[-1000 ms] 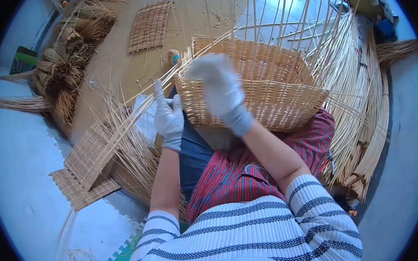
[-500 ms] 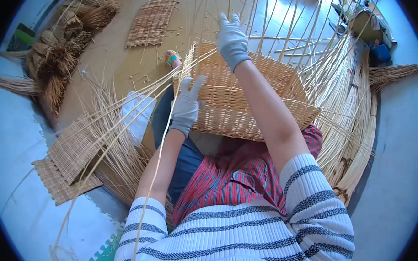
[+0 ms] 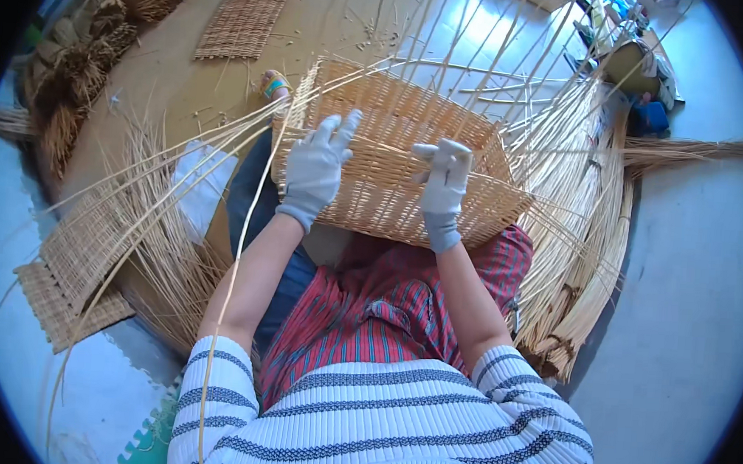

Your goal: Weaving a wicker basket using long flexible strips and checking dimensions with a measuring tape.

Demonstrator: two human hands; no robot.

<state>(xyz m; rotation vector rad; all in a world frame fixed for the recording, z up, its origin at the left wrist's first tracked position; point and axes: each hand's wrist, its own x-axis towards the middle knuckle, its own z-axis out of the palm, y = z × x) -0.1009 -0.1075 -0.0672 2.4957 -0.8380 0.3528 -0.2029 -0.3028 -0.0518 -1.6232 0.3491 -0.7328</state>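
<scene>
A rectangular wicker basket [image 3: 382, 203] of tan cane rests against my lap, with long upright canes [image 3: 451, 45] rising from its far side. My left hand [image 3: 314, 171], in a pale grey glove, lies against the near wall at the left, its fingers stretched out toward the rim. Farther right along the same rim is my right hand [image 3: 445, 181], gloved too, its fingers bent and drawn together; what they pinch is too small to make out. Loose cane strands [image 3: 216, 137] fan out from the basket's left corner, and one long strand [image 3: 238, 262] runs down past my left forearm.
Woven panels [image 3: 89, 257] lie at the left, beside a spread of loose cane [image 3: 167, 228]. Another woven mat [image 3: 247, 18] is on the floor beyond. Brown bundles [image 3: 79, 69] line the far left; a pale cane bundle [image 3: 589, 220] lies at the right.
My right hand has come down from among the upright canes to the near rim, its fingers now bent. My left hand has shifted slightly along the near wall. The whole view has shifted a little.
</scene>
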